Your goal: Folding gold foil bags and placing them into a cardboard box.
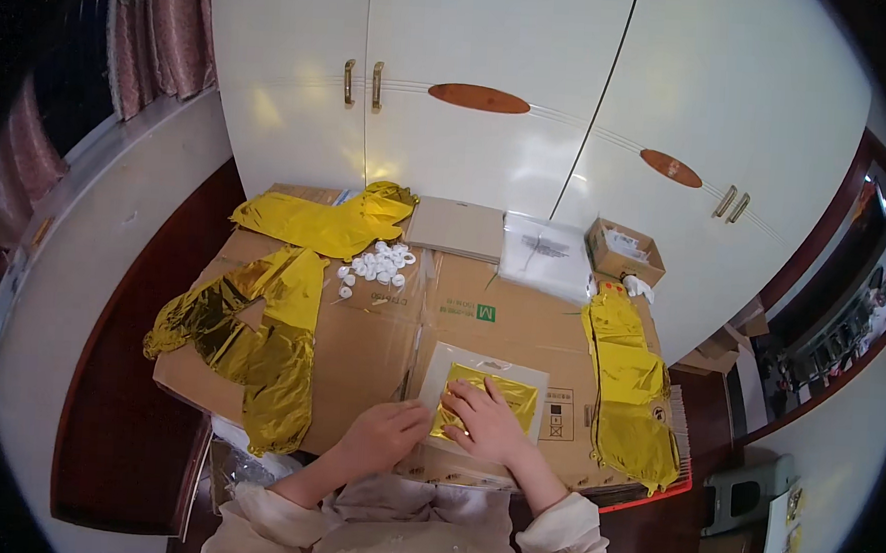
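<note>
On the cardboard in front of me lies a grey card (442, 365) with a folded gold foil piece (523, 393) on it; a clear sleeve seems to cover both. My right hand (492, 423) rests flat on the foil with its fingers spread. At the card's left edge is my left hand (386, 438), its fingers curled together; what they hold, if anything, is hidden. Unfolded gold foil balloons lie around: one at the far left (316, 222), one at the near left (284, 338) and one along the right side (628, 376).
Flattened cardboard (359, 342) covers the work surface. Small white rolls (379, 263) are heaped at the back left. Behind stand a stack of grey cards (456, 227), clear plastic bags (546, 257) and a small open box (627, 249). White cabinet doors (476, 38) rise beyond.
</note>
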The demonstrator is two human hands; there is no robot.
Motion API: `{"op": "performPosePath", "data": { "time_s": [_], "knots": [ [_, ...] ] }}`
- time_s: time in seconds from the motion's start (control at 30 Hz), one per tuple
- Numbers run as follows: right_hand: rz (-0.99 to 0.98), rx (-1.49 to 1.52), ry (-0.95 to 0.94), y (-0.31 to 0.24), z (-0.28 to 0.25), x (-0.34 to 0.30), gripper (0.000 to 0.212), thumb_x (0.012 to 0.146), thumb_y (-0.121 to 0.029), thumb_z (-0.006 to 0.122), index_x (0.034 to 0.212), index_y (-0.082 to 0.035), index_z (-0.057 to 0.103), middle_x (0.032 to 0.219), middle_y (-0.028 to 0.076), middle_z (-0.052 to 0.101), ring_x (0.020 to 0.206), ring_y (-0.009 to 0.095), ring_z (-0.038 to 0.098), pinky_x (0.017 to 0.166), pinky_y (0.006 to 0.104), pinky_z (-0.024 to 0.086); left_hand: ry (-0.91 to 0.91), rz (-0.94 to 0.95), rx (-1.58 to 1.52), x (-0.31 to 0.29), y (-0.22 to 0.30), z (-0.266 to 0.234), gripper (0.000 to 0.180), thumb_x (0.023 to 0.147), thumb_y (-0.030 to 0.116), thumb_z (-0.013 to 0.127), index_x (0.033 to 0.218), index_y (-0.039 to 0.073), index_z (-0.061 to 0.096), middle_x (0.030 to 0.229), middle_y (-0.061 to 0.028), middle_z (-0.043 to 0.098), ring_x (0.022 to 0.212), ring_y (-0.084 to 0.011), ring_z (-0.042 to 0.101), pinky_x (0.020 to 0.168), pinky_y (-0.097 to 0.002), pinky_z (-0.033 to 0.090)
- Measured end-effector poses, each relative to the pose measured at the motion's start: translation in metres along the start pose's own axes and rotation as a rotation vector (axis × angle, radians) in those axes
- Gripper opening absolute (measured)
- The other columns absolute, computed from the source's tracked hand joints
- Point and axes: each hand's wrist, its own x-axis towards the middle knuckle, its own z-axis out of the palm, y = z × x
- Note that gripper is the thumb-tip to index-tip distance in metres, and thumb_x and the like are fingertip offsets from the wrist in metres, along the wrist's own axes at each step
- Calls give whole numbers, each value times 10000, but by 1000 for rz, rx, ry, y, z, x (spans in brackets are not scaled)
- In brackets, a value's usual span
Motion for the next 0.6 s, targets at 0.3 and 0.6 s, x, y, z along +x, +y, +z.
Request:
{"op": "performPosePath", "data": {
  "time_s": [0.3, 0.6],
  "knots": [
    [-98, -23, 64, 5, -2, 3, 473, 817, -366, 678, 1214, -123, 591, 1307, 91, 551, 1271, 261, 488, 1114, 516, 304, -153, 33, 51, -7, 11, 0, 266, 769, 217, 700, 1013, 136, 631, 1099, -22, 586, 1044, -196, 593, 920, -387, 453],
    [-115, -4, 28, 9, -4, 3, 434, 838, -360, 652, 1210, -137, 623, 1311, 78, 559, 1263, 256, 492, 1104, 523, 318, -178, 50, 4, -5, 2, 5, 210, 805, 210, 674, 994, 128, 631, 1201, -45, 606, 1198, -230, 550, 981, -415, 436]
  ]
}}
